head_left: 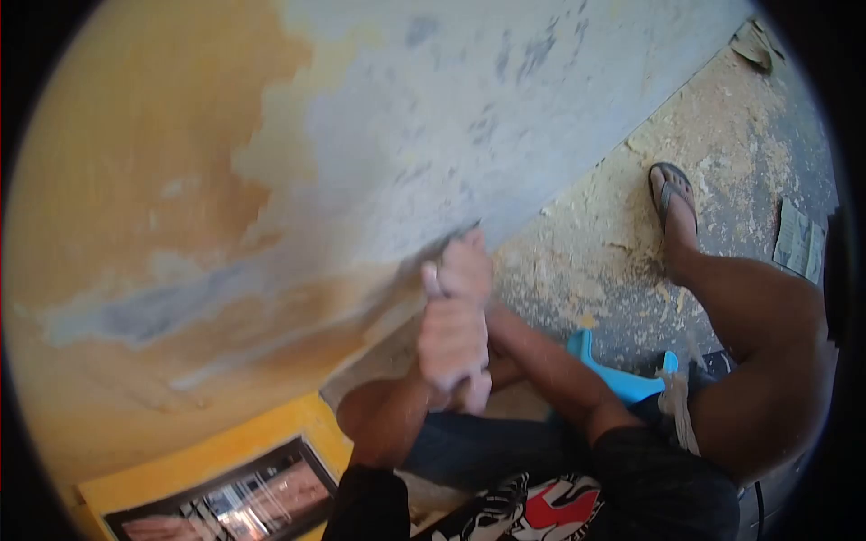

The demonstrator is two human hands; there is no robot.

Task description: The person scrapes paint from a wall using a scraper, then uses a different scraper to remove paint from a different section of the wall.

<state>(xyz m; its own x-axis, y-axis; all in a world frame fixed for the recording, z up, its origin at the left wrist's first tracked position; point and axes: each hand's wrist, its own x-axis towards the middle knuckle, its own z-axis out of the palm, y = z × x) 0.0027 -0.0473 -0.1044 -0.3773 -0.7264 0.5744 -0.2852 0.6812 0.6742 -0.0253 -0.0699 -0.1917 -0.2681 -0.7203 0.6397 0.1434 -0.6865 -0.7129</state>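
Observation:
My right hand point(465, 269) is closed and pressed close to the wall point(388, 117). Just below it, my left hand point(454, 341) is closed too, the two fists stacked in line. A thin dark edge point(471, 227) shows past the upper fist, against the wall; the rest of what they hold is hidden and blurred. Ochre paint covers the wall's left part, while pale grey, patchy surface with dark marks shows in the middle and right.
Pale flakes litter the grey floor point(577, 261). A sandalled foot point(675, 203) and bent leg are at the right, near a newspaper piece point(799, 242). Blue plastic point(622, 380) lies below. A yellow frame point(216, 460) with a reflective panel is bottom left.

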